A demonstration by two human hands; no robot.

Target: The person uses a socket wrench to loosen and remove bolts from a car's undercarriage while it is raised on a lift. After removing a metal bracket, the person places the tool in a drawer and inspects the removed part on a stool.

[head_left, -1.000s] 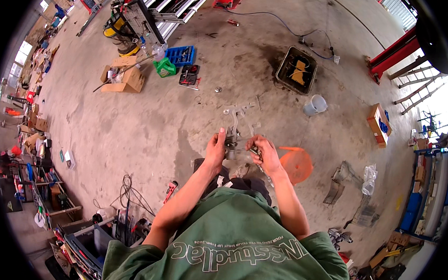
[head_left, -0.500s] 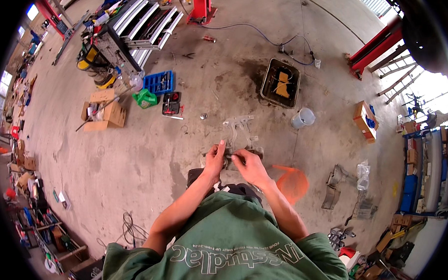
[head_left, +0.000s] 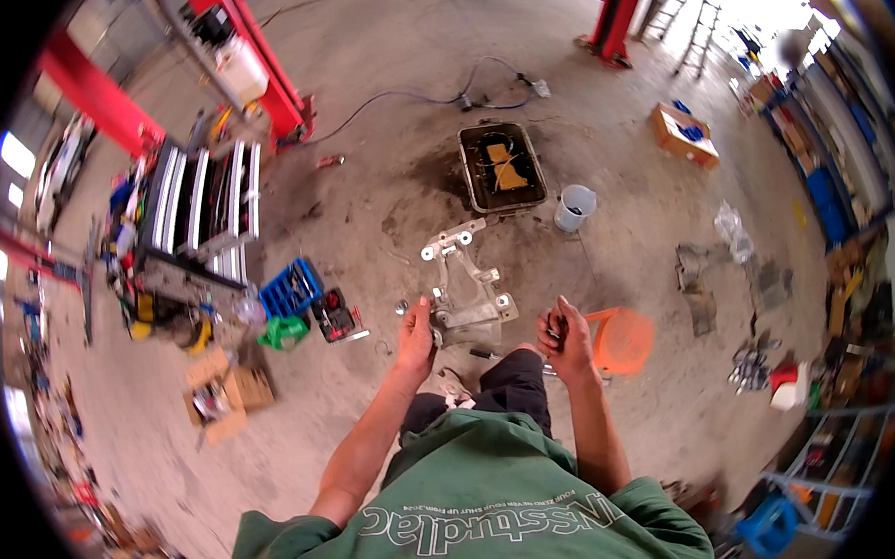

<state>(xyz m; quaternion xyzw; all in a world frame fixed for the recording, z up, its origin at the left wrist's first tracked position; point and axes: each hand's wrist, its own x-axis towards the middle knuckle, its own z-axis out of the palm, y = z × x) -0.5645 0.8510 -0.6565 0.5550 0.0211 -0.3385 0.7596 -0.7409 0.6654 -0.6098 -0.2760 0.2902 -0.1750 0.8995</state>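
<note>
A pale cast-metal frame, with round bushings at its corners, lies on the floor in front of me. My left hand is at its near left corner, thumb pointing away from me. Its other fingers are mostly hidden, and I cannot tell whether it touches the metal. To the right of the frame, my right hand is raised with fingers curled around something small and dark that I cannot make out. A dark-handled tool lies between my hands, by my knee. An orange round plastic piece lies beyond my right hand.
A grimy drain pan and a translucent bucket stand ahead. To the left are an open tool case, a blue tray, a green jug, a cardboard box and a drawer cabinet. Dark metal shields lie right.
My hands were together over the near end of the metal frame; now they are apart, the right one farther right. My view has turned, and more of the frame shows between them.
</note>
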